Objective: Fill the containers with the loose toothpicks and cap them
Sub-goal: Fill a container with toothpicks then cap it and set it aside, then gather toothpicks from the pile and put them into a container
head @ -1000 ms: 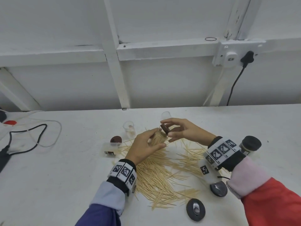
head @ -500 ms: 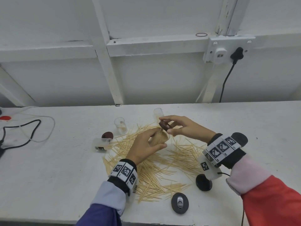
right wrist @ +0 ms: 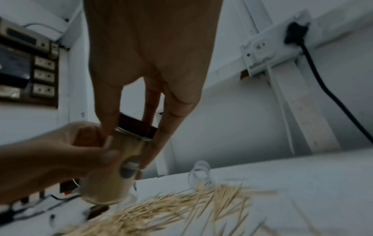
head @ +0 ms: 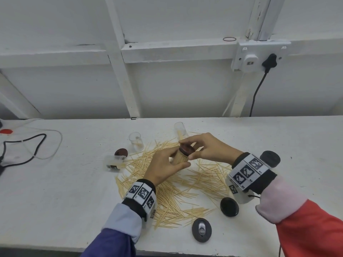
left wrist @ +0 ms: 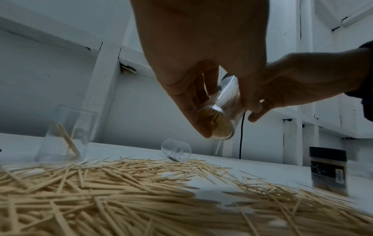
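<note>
The left hand [head: 163, 167] is curling round a clear container [head: 181, 157] packed with toothpicks, holding it tilted above the pile. The right hand [head: 206, 147] is pinching a brown cap [head: 186, 149] by its rim; half a second ago this cap was hovering clear of the mouth, and it is now sitting on the container's opening. By this reading the capping of one container is nearly finished, though whether the cap is fully seated cannot be told.

Nearest the viewer, two black caps [head: 201, 230] are lying on the white table [head: 65, 191]. Loose toothpicks [head: 174, 197] are spreading under both hands. Beyond them, a container on its side [head: 114, 161], another brown cap [head: 121, 152] and two upright clear containers [head: 136, 141] with few toothpicks are waiting. A black-lidded jar [head: 270, 158] is standing behind the right wrist. Farthest, a wall socket [head: 258, 56] is carrying a black plug and cord.
</note>
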